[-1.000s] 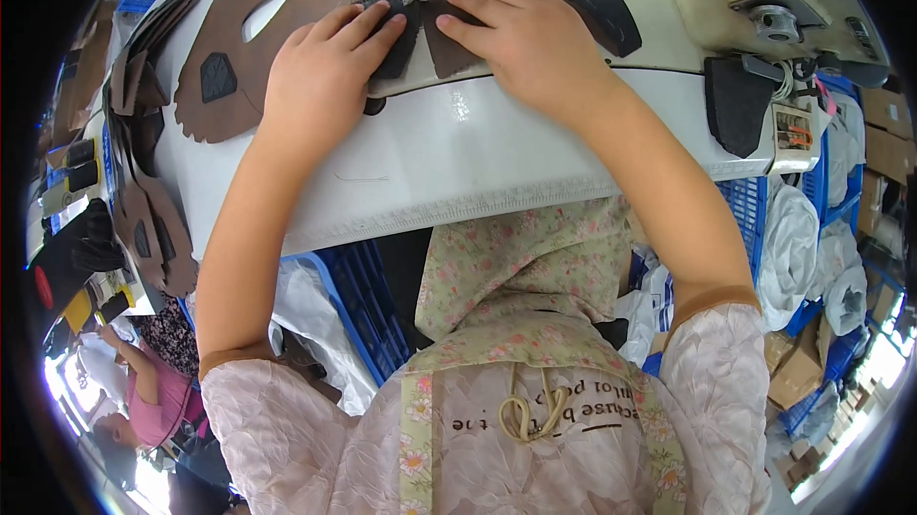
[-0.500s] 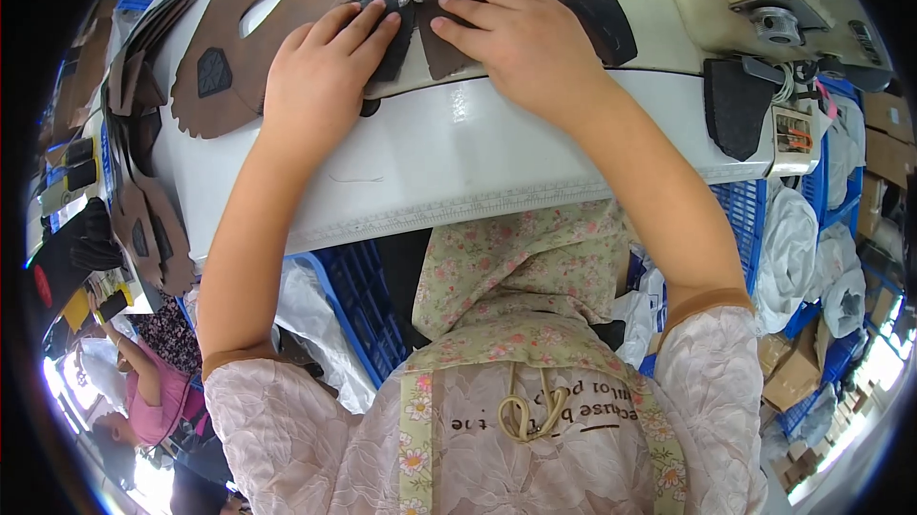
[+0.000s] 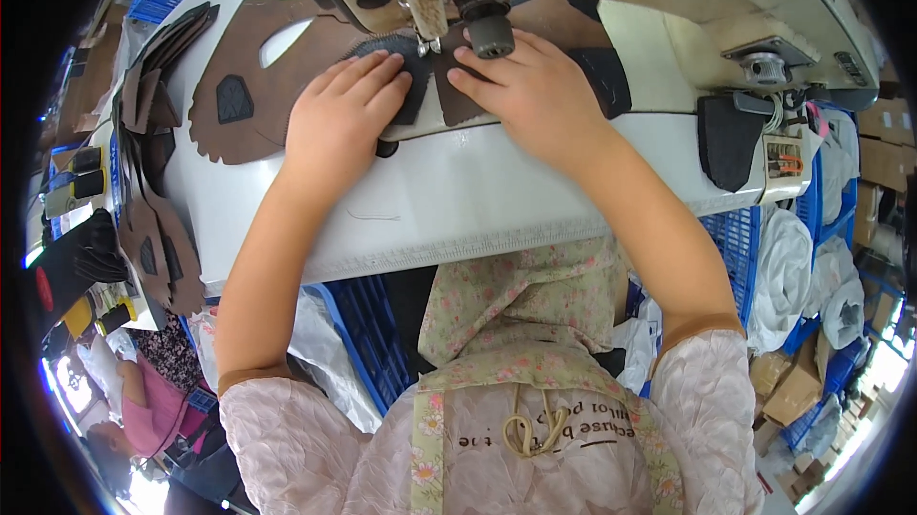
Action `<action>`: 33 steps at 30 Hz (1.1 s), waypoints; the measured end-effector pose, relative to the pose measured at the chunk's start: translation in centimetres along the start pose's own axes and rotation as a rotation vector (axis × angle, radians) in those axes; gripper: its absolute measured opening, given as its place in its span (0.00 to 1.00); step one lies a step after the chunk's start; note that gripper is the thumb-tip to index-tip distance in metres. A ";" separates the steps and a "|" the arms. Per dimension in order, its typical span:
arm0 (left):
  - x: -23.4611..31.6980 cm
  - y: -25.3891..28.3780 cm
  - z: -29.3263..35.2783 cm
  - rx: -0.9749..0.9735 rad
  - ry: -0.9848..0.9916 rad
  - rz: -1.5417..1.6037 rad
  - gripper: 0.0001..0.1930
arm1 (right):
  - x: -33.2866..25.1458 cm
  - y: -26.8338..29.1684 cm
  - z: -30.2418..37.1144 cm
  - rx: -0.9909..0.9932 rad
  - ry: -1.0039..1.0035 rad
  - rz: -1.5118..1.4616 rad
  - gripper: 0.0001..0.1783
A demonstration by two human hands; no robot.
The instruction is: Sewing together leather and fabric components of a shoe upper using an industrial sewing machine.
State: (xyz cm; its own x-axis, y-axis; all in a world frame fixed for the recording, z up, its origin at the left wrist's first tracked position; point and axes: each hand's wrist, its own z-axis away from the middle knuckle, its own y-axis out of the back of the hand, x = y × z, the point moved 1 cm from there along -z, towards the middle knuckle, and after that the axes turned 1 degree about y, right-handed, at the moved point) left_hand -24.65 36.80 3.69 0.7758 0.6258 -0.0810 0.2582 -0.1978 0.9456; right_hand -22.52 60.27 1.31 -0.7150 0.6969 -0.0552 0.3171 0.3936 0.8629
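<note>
Just left of the presser foot (image 3: pixel 429 47), a black patch (image 3: pixel 415 98) lies at the right end of a brown panel (image 3: pixel 272 99), by the fingertips of the left hand (image 3: pixel 346 112), the nearer one. The patch's long axis points from the foot toward the worker, while the panel stretches leftward. Both hands lie palm down, fingers slightly parted, the right hand (image 3: pixel 535 99) on a brown flap (image 3: pixel 453 108) right of the foot.

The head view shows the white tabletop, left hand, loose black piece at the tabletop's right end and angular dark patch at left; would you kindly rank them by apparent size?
1. White tabletop
2. Left hand
3. Loose black piece
4. Angular dark patch
</note>
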 end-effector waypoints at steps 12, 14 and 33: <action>0.0 0.0 0.0 0.015 0.001 -0.022 0.21 | -0.3 0.4 -0.5 -0.004 -0.023 -0.018 0.17; 0.1 0.1 0.0 0.020 0.002 -0.035 0.22 | -0.3 0.5 -0.5 -0.005 -0.013 -0.015 0.17; 0.3 1.2 0.9 -0.108 0.017 -0.040 0.25 | -1.0 1.4 -0.2 -0.046 -0.026 0.047 0.15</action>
State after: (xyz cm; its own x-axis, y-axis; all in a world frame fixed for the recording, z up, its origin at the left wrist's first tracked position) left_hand -23.61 36.07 4.51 0.7561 0.6443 -0.1152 0.2249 -0.0905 0.9702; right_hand -21.53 60.03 2.66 -0.6832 0.7298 -0.0264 0.3209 0.3325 0.8869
